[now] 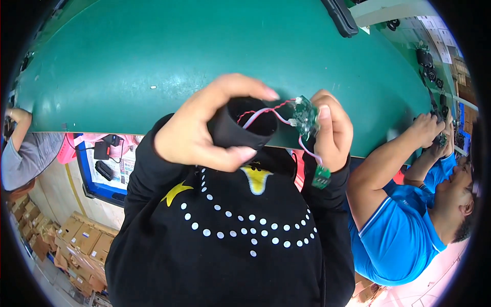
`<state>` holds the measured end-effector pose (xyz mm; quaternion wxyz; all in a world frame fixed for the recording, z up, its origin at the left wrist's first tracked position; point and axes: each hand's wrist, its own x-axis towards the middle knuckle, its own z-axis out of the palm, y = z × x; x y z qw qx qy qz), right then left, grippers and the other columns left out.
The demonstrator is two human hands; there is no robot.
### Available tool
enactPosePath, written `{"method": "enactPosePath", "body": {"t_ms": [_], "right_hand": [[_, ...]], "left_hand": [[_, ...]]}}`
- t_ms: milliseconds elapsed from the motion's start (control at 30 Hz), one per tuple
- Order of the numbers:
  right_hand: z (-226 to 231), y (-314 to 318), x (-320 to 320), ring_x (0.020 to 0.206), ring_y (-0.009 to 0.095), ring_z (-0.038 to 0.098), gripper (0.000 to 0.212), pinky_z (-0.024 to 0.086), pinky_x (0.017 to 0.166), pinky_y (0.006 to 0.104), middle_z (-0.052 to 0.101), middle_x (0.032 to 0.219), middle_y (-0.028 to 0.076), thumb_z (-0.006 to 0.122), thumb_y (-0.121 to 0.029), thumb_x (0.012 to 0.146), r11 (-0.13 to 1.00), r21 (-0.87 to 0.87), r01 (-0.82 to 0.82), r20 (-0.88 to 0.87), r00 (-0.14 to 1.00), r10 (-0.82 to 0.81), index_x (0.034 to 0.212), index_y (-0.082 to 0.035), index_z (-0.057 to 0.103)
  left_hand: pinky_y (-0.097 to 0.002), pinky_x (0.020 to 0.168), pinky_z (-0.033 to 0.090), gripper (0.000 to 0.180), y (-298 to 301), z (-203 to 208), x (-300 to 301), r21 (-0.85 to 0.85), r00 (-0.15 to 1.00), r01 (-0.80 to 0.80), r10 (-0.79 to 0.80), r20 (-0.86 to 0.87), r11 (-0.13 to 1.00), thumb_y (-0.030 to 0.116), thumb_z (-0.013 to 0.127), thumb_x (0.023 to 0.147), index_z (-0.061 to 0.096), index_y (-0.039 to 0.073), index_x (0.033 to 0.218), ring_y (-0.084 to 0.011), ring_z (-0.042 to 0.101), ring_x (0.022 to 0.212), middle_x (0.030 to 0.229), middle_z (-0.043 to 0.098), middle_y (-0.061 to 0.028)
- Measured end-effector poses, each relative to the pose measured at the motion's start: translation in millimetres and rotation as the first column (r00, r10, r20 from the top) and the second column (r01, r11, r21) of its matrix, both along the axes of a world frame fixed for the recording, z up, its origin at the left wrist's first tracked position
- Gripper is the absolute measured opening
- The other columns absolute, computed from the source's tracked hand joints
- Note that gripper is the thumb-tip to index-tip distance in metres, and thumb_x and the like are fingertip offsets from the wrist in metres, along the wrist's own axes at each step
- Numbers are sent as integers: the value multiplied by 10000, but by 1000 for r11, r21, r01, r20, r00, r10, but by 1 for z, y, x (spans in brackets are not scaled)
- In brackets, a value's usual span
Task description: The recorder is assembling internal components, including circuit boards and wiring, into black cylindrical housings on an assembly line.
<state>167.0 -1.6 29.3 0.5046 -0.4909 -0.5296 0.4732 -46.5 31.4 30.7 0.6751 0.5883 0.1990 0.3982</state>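
Note:
My left hand [204, 125] is wrapped round a black cylindrical housing [229, 130], its open end tilted to the right. Red and whitish wires [261, 113] run out of that opening to a green circuit board [305, 117]. Between thumb and fingers, my right hand [333, 128] pinches the board at its right edge. From the board a short pinkish-white cable leads down to a smaller green board [321, 177], which dangles below my right hand. What lies deep inside the housing is dark and cannot be made out.
A green tabletop [169, 46] spreads ahead, with a black device [340, 18] at its far edge. On the right a co-worker in a blue shirt [399, 230] handles small parts; another person's arm [20, 123] is at far left. Cardboard boxes [82, 238] stand lower left.

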Motion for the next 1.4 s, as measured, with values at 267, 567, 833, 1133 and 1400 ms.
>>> {"method": "enactPosePath", "body": {"t_ms": [267,567,833,1133,1400], "right_hand": [[-18,3,24,610,87,411,243,346,543,221,526,757,69,483,-93,902,840,-316,-442,-743,666,71,698,9,566],[-27,-3,-25,678,135,475,171,372,594,213,560,811,104,594,-122,848,964,227,140,-236,968,-85,886,32,657],[-36,-7,3,675,149,477,165,373,597,223,560,827,119,604,-105,822,850,502,160,-30,985,-168,897,34,653],[-29,-18,2,653,129,472,153,382,601,234,575,775,110,540,-49,851,982,-183,52,-369,922,-117,724,23,588],[-44,-21,-19,721,150,526,115,415,628,229,617,958,181,508,-45,859,956,26,291,-263,925,-274,790,18,575]], "left_hand": [[-271,677,446,567,-12,-8,24,669,847,12,348,-402,744,112,725,509,597,20,1055,-221,529,744,967,532,-133],[-274,730,443,621,-14,-19,29,301,997,-53,68,-38,952,120,713,507,535,-42,1080,-222,545,785,1010,515,-141],[-278,740,451,718,-16,-25,26,354,958,-222,271,-97,909,114,743,492,471,-33,1140,-231,564,797,1064,503,-161],[-259,634,457,620,-22,-37,48,634,853,-386,521,-32,670,58,749,493,537,-3,1073,-211,561,728,1000,560,-135],[-302,743,478,734,-28,-47,51,532,893,-286,423,-153,797,22,770,532,422,-7,1177,-238,567,841,1075,501,-189]]}}
